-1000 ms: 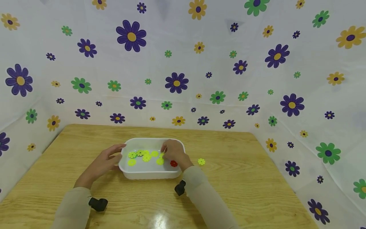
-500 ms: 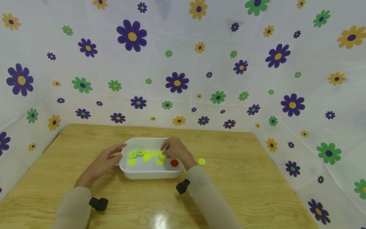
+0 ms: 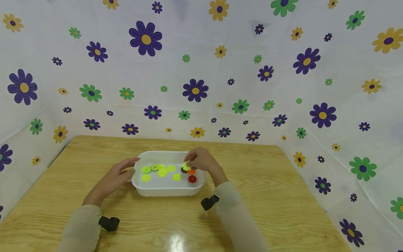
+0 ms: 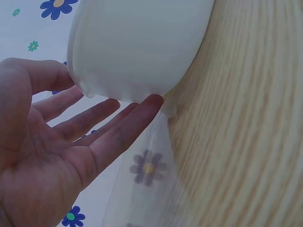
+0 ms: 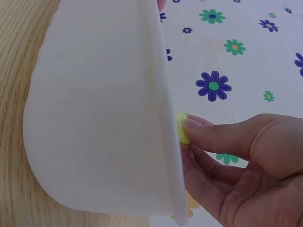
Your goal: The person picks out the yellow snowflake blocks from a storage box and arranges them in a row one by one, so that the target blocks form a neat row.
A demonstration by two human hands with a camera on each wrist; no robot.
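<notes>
A white plastic tub [image 3: 168, 192] sits on the wooden table, holding several flat flower-shaped discs. My left hand [image 3: 114, 179] is at its left end; the left wrist view shows fingertips [image 4: 154, 100] touching the tub wall, fingers spread and gently bent. Over the tub's right part, my right hand [image 3: 204, 162] pinches a yellow flower disc [image 3: 186, 167] between thumb and fingers. The right wrist view shows that disc [image 5: 182, 127] partly hidden behind the rim. Below it lie a dark disc [image 3: 183, 170], an orange disc [image 3: 192, 172] and a red disc [image 3: 192, 179].
Yellow discs [image 3: 162, 173] cluster in the tub's left half, and a lone yellow disc [image 3: 177, 177] lies nearer the middle. Wooden tabletop [image 3: 151, 224] surrounds the tub. White cloth [image 3: 176, 70] printed with flowers stands behind and at both sides.
My right hand has risen and moved right, lifting the yellow disc from the tub's floor. Orange and dark discs came into view. My forearm now covers a yellow disc on the table. Left hand unmoved.
</notes>
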